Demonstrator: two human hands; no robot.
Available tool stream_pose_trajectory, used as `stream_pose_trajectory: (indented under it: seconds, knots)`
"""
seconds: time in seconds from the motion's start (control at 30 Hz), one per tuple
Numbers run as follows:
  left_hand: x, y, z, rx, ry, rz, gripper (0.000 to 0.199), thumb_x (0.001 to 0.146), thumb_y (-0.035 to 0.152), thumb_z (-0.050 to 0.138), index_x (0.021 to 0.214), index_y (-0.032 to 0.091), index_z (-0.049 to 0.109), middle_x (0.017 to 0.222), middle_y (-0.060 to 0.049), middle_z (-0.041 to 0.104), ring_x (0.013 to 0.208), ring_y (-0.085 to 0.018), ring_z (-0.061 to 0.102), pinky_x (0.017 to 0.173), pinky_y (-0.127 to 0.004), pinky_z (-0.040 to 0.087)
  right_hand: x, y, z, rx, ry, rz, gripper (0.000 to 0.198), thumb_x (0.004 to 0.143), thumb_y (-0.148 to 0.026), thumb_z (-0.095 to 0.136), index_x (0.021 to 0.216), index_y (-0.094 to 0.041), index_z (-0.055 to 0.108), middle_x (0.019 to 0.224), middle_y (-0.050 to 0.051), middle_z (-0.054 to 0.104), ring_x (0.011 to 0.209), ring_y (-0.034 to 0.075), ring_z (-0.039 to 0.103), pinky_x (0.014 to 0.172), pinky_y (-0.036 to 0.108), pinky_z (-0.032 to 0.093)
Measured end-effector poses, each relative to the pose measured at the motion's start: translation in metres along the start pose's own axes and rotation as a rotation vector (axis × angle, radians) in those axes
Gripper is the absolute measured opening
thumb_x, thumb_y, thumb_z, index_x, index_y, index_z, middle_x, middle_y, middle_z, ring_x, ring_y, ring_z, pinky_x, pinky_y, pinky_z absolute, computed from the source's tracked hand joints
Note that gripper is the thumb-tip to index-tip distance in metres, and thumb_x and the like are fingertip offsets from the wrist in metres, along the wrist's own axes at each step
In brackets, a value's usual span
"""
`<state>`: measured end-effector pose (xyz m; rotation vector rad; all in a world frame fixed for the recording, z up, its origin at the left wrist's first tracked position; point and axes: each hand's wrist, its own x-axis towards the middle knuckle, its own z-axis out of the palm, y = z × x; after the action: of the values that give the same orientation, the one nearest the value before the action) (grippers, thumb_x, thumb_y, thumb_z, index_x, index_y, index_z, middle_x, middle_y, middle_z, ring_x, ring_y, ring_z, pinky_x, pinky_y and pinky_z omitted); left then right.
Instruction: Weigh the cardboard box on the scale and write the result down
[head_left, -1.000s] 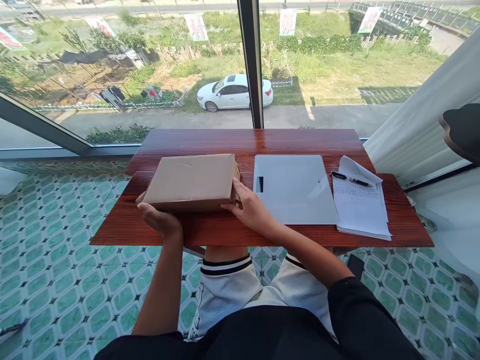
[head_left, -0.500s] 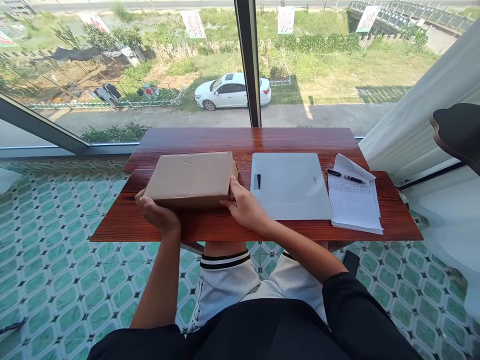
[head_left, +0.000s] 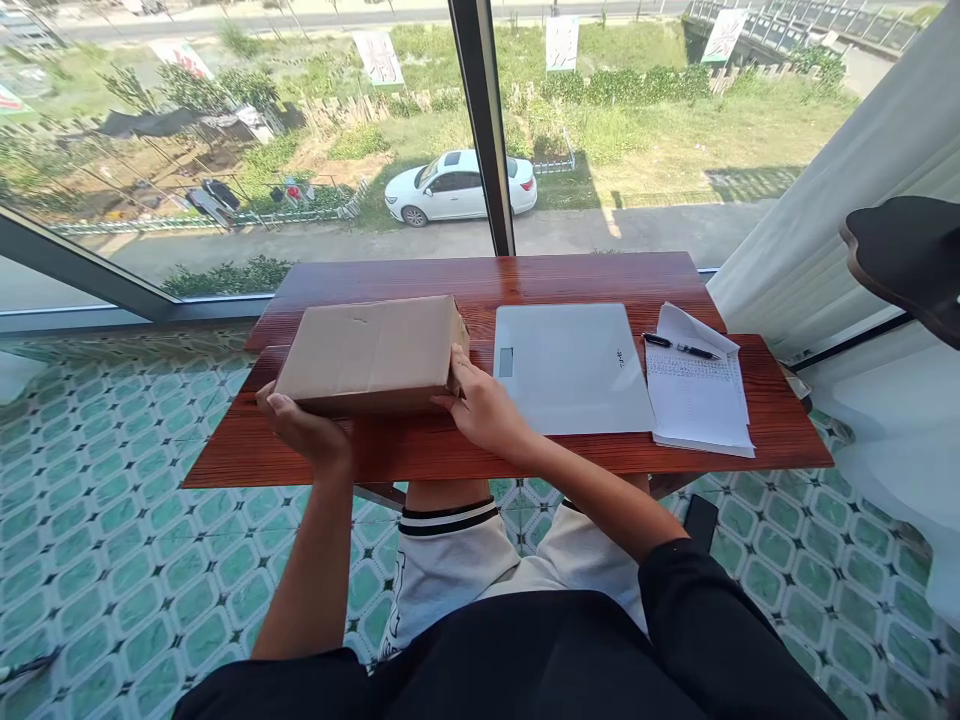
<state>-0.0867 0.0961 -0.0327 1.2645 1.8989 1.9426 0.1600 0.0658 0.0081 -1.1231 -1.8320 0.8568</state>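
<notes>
A closed brown cardboard box [head_left: 371, 350] is at the left of the dark red wooden table [head_left: 420, 455], its near left corner seemingly raised a little. My left hand [head_left: 304, 430] cups that corner, thumb against the side and the other fingers partly hidden beneath. At the box's right end, my right hand [head_left: 484, 405] grips the near corner between thumb and fingers. Just right of this hand lies a flat, pale grey glass scale [head_left: 574, 370] with a small display window at its left side. Neither hand touches the scale.
Right of the scale lie sheets of paper [head_left: 697, 400] with handwriting, and a black pen [head_left: 697, 351] rests on them. A dark phone-like object [head_left: 700, 522] is below the table's right side. Windows stand behind the table, with a white curtain [head_left: 817, 190] at right.
The whole view has shifted slightly, so the table items appear a bit further left. Both hands keep their hold on the box, which looks slightly more tilted up at its left.
</notes>
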Motion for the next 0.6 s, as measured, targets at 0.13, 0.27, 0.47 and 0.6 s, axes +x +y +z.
stream_pose_trajectory:
  seconds: [0.13,0.27,0.47,0.6]
  knots:
    - [0.001,0.006,0.001,-0.038,0.091,0.091,0.042,0.097,0.055,0.029,0.103,0.019,0.051,0.105,-0.006,0.055,0.1,-0.019,0.053,0.098,-0.038,0.041,-0.001,-0.004,-0.005,-0.012,0.009,-0.01,0.066,0.099,-0.024,0.056,0.159,-0.008,0.034,0.16,0.018,0.035,0.15,0.028,0.036,0.12,0.044,0.04]
    - [0.002,0.015,0.002,-0.076,0.085,0.137,0.048,0.097,0.061,0.029,0.101,0.019,0.051,0.103,-0.005,0.057,0.097,-0.019,0.054,0.095,-0.038,0.044,-0.002,-0.008,-0.014,-0.024,0.011,-0.017,0.066,0.098,-0.021,0.058,0.158,-0.008,0.035,0.16,0.018,0.036,0.148,0.03,0.038,0.119,0.043,0.041]
    - [-0.002,0.033,0.008,-0.1,0.069,0.172,0.051,0.093,0.072,0.036,0.1,0.027,0.058,0.109,-0.007,0.062,0.105,-0.025,0.057,0.1,-0.048,0.043,-0.009,-0.009,-0.031,-0.012,0.023,-0.027,0.067,0.095,-0.025,0.064,0.156,-0.012,0.038,0.159,0.016,0.038,0.144,0.031,0.045,0.114,0.043,0.046]
    - [-0.012,0.053,0.016,-0.071,0.022,0.196,0.049,0.094,0.071,0.034,0.1,0.029,0.059,0.103,-0.006,0.062,0.1,-0.025,0.059,0.095,-0.046,0.046,-0.014,-0.009,-0.044,-0.056,0.105,-0.027,0.078,0.089,-0.032,0.074,0.156,-0.016,0.038,0.158,0.015,0.04,0.141,0.032,0.048,0.114,0.044,0.046]
